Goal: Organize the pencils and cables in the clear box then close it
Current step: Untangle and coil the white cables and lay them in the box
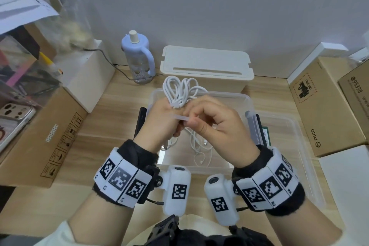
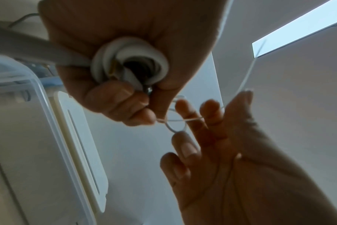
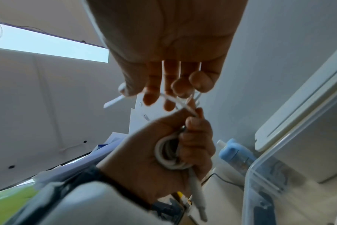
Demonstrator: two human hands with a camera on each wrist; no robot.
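Observation:
My left hand grips a coiled white cable above the clear box; its loops fan out past the fingers. In the left wrist view the coil sits in the left hand's curled fingers. My right hand pinches a thin translucent tie beside the coil. The tie stretches between the two hands, with the right hand's fingers hooked on it. From the right wrist, the tie runs from the right hand to the left hand. Another white cable lies in the box.
The clear lid lies to the right of the box. A white lidded box and a blue bottle stand behind it. Cardboard boxes flank the desk at left and right. Dark flat items lean at the box's sides.

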